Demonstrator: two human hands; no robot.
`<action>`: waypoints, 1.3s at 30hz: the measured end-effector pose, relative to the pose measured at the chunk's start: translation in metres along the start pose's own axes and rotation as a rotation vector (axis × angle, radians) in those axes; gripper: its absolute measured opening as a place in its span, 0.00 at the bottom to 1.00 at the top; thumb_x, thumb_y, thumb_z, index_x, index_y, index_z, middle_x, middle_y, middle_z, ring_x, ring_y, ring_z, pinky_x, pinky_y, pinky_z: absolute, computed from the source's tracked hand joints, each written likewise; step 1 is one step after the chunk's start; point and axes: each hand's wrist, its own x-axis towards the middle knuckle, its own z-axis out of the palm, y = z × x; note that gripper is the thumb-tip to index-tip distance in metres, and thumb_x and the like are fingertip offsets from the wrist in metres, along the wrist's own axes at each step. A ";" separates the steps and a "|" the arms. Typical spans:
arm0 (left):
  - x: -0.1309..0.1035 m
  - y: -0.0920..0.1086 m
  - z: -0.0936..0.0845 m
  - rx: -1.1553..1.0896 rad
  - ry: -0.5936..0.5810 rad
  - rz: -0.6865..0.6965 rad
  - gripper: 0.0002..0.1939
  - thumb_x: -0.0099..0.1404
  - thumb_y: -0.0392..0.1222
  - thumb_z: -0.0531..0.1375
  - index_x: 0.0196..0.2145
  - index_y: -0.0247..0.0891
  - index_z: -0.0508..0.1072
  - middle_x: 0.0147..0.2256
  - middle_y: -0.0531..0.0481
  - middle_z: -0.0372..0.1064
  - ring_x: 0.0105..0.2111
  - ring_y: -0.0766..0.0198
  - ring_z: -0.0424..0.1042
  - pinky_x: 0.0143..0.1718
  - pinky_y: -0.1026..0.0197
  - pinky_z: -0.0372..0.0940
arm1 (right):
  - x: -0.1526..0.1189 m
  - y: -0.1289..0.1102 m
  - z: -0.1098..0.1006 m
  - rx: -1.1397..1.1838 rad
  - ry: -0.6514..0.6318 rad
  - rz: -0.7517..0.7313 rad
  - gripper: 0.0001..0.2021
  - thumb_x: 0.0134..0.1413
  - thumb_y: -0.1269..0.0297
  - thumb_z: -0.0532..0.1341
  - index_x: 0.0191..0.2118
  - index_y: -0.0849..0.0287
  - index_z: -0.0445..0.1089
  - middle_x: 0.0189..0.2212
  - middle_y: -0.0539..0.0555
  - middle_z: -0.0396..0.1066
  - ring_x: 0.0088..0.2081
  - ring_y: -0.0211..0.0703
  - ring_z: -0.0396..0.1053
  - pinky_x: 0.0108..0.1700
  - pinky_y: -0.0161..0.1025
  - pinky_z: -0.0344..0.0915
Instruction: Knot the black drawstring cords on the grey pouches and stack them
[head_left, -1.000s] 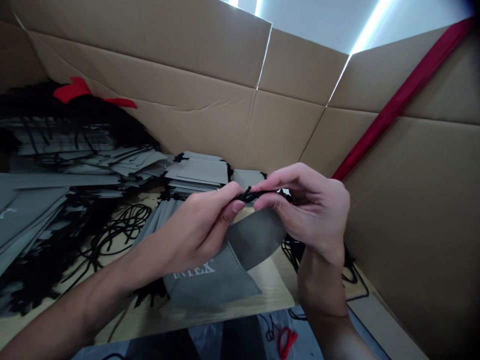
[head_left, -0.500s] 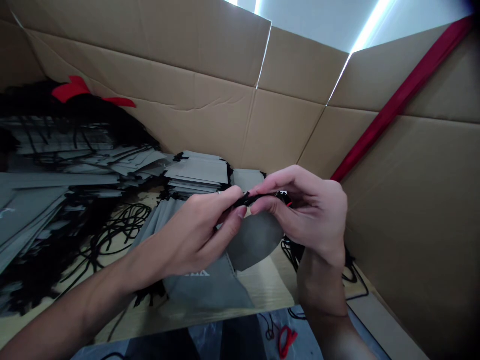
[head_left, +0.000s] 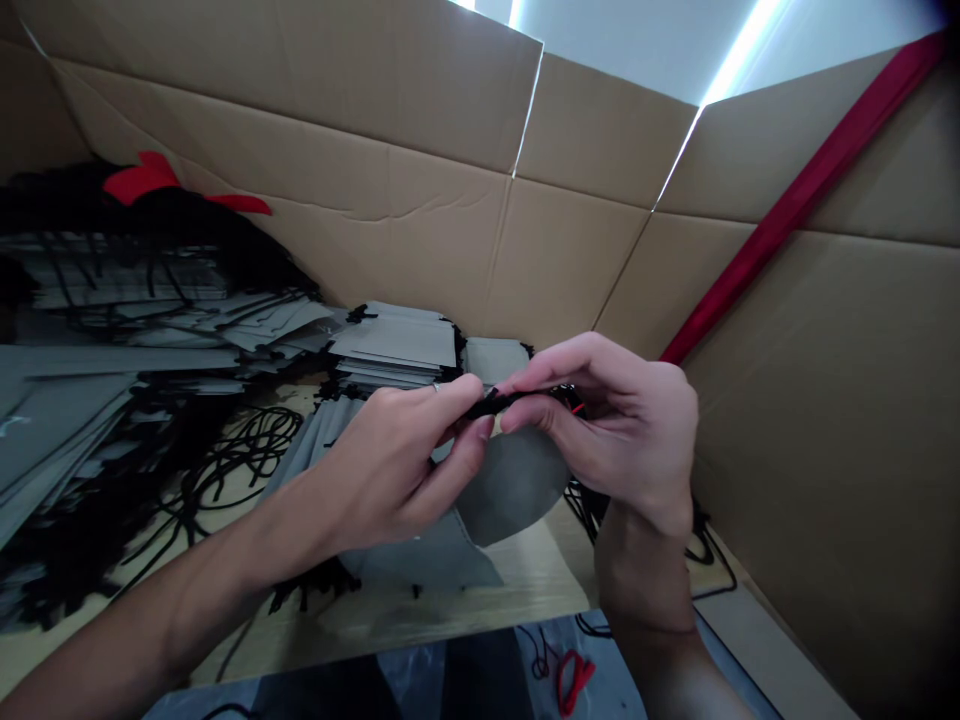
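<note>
Both hands meet near the middle of the view over a wooden table. My left hand [head_left: 420, 450] pinches a black cord [head_left: 489, 404] between thumb and forefinger. From the other side, my right hand [head_left: 615, 420] pinches the same dark strand, its other fingers curled in, with a small red bit showing by them. A grey fabric piece [head_left: 517, 485] hangs under the fingertips. Below my left hand another part of grey fabric [head_left: 427, 560] shows. Where the cord joins the fabric is hidden by the fingers.
Stacked grey pouches [head_left: 397, 340] stand behind the hands. A large heap of grey pouches [head_left: 67, 400] fills the left, beside loose black cords [head_left: 247, 450]. Cardboard walls [head_left: 420, 230] enclose the table [head_left: 525, 590]. A red cord bundle [head_left: 575, 684] lies at the bottom.
The grey fabric below my left hand has shifted and folded, so its white lettering no longer shows. My left hand has tilted slightly; both hands keep their pinch.
</note>
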 end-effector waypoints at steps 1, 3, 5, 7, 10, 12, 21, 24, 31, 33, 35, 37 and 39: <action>0.000 0.000 0.000 0.007 0.001 0.002 0.11 0.82 0.35 0.54 0.38 0.42 0.62 0.26 0.62 0.55 0.21 0.69 0.55 0.23 0.61 0.50 | 0.000 0.000 0.000 -0.003 0.001 0.003 0.10 0.63 0.66 0.81 0.45 0.48 0.84 0.38 0.47 0.89 0.36 0.45 0.88 0.40 0.39 0.83; 0.000 0.000 0.000 0.022 -0.002 0.006 0.10 0.82 0.35 0.54 0.38 0.43 0.62 0.26 0.62 0.55 0.21 0.69 0.56 0.23 0.61 0.50 | 0.000 -0.001 0.000 -0.005 -0.004 0.004 0.09 0.64 0.65 0.81 0.46 0.48 0.85 0.38 0.47 0.90 0.36 0.45 0.88 0.41 0.40 0.83; 0.000 -0.001 0.001 0.044 -0.017 0.011 0.10 0.82 0.34 0.54 0.38 0.42 0.62 0.27 0.61 0.57 0.21 0.69 0.56 0.24 0.61 0.51 | 0.000 -0.001 -0.001 -0.015 -0.001 -0.001 0.09 0.64 0.65 0.81 0.45 0.48 0.84 0.38 0.47 0.90 0.36 0.45 0.88 0.41 0.40 0.83; -0.001 -0.001 0.002 0.079 -0.033 0.027 0.11 0.82 0.34 0.53 0.38 0.42 0.62 0.27 0.61 0.57 0.21 0.69 0.57 0.24 0.61 0.52 | 0.000 -0.001 -0.001 -0.021 0.001 -0.011 0.10 0.63 0.67 0.82 0.45 0.48 0.84 0.37 0.46 0.89 0.37 0.44 0.88 0.41 0.39 0.82; -0.002 -0.002 0.003 0.127 -0.028 0.059 0.11 0.81 0.33 0.53 0.38 0.43 0.61 0.27 0.62 0.57 0.21 0.69 0.57 0.23 0.60 0.52 | 0.000 -0.002 -0.001 -0.001 -0.013 -0.013 0.11 0.61 0.69 0.82 0.45 0.49 0.84 0.37 0.45 0.89 0.37 0.41 0.87 0.41 0.36 0.81; -0.003 -0.003 0.005 0.148 -0.010 0.069 0.11 0.81 0.33 0.52 0.38 0.43 0.61 0.27 0.61 0.57 0.21 0.69 0.57 0.23 0.58 0.52 | 0.001 -0.003 -0.002 0.009 -0.031 0.003 0.12 0.61 0.69 0.82 0.45 0.50 0.84 0.37 0.45 0.88 0.36 0.40 0.87 0.41 0.35 0.81; -0.003 -0.006 0.009 0.370 0.060 0.167 0.14 0.81 0.32 0.51 0.35 0.43 0.62 0.25 0.60 0.61 0.20 0.68 0.60 0.23 0.57 0.54 | 0.004 -0.006 -0.004 0.110 -0.082 0.095 0.13 0.59 0.76 0.82 0.42 0.51 0.84 0.35 0.43 0.87 0.37 0.34 0.87 0.41 0.26 0.80; -0.002 -0.006 0.011 0.430 0.079 0.205 0.15 0.81 0.32 0.51 0.34 0.44 0.61 0.23 0.60 0.58 0.19 0.67 0.59 0.22 0.56 0.53 | 0.005 -0.007 -0.006 0.176 -0.111 0.157 0.13 0.60 0.77 0.80 0.41 0.51 0.84 0.35 0.43 0.87 0.36 0.33 0.87 0.40 0.25 0.80; -0.002 -0.006 0.011 0.383 0.038 0.218 0.14 0.78 0.30 0.52 0.33 0.44 0.60 0.23 0.59 0.59 0.20 0.66 0.59 0.23 0.56 0.53 | 0.006 -0.005 -0.006 0.263 -0.162 0.239 0.10 0.62 0.75 0.78 0.40 0.52 0.83 0.33 0.44 0.85 0.33 0.36 0.87 0.36 0.28 0.82; -0.002 -0.006 0.010 0.244 0.047 0.155 0.14 0.77 0.30 0.54 0.34 0.43 0.61 0.23 0.60 0.58 0.20 0.67 0.57 0.23 0.56 0.50 | 0.007 -0.003 -0.007 0.232 -0.163 0.213 0.08 0.64 0.73 0.78 0.40 0.52 0.83 0.34 0.46 0.85 0.33 0.38 0.86 0.36 0.31 0.82; -0.001 -0.007 0.008 0.082 0.098 0.055 0.13 0.78 0.32 0.57 0.34 0.43 0.62 0.23 0.62 0.57 0.19 0.69 0.54 0.22 0.58 0.48 | 0.007 -0.003 -0.010 0.183 -0.167 0.170 0.05 0.68 0.69 0.76 0.41 0.52 0.83 0.35 0.47 0.85 0.33 0.38 0.85 0.37 0.34 0.81; 0.002 -0.009 0.004 -0.019 0.208 -0.041 0.14 0.82 0.36 0.58 0.35 0.42 0.63 0.24 0.61 0.57 0.20 0.70 0.54 0.22 0.61 0.49 | 0.008 -0.003 -0.014 0.111 -0.181 0.123 0.03 0.73 0.66 0.73 0.43 0.53 0.83 0.35 0.49 0.85 0.33 0.38 0.82 0.36 0.35 0.78; 0.003 -0.011 -0.002 -0.064 0.354 -0.087 0.16 0.87 0.42 0.53 0.36 0.43 0.64 0.25 0.59 0.57 0.22 0.68 0.56 0.23 0.61 0.52 | 0.008 -0.004 -0.015 0.036 -0.189 0.084 0.06 0.77 0.64 0.70 0.43 0.54 0.83 0.34 0.49 0.83 0.33 0.37 0.79 0.36 0.35 0.74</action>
